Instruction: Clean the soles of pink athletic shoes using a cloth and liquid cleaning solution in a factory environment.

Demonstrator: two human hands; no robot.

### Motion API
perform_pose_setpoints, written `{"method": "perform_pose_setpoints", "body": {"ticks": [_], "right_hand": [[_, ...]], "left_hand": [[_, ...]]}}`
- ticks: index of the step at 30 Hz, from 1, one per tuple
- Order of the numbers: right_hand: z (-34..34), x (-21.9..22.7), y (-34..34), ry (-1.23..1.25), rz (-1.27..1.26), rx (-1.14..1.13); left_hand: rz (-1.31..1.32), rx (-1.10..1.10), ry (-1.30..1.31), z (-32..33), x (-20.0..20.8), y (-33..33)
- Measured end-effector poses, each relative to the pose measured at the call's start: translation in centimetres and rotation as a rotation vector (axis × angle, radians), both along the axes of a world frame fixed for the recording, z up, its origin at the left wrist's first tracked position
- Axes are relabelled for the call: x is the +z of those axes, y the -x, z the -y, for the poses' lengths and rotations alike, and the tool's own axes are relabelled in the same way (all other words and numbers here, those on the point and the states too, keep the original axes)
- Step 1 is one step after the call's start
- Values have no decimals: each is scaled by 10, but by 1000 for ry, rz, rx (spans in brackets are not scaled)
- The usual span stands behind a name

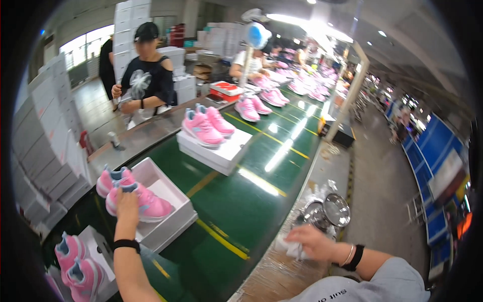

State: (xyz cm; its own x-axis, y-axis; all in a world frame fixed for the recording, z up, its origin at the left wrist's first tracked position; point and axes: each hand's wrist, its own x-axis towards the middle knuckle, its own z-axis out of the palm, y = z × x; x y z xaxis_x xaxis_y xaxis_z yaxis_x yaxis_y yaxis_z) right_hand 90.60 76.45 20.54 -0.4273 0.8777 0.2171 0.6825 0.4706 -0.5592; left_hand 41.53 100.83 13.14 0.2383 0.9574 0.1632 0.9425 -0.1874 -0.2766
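Note:
My left hand (127,205) is closed on the heel and collar of a pink sneaker (150,204). A second pink sneaker (108,182) is right beside it; both rest at the left side of an open white shoebox (173,221). The box stands on the green conveyor belt (221,201). Off to the right, above the bench, my right hand (314,242) has its fingers bent over a white crumpled wad (291,247), which looks like thin paper or plastic. The hand is slightly blurred.
Another pair of sneakers (204,128) sits on a white box (216,151) farther along. More sneakers (83,274) are at lower left. Metal bowls (336,209) stand on the wrapped side bench (274,279). Across the belt is a person (146,80); white boxes (50,121) are stacked at left.

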Motion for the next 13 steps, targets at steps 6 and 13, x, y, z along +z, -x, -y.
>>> {"method": "perform_pose_setpoints", "body": {"ticks": [6,13], "right_hand": [[-12,45,-116,-307,-41,-517],[-30,-46,-182,-158,206,-356]], "left_hand": [[246,125,-119,46,58,-13],[1142,-203,-269,128,84,-54]]}}
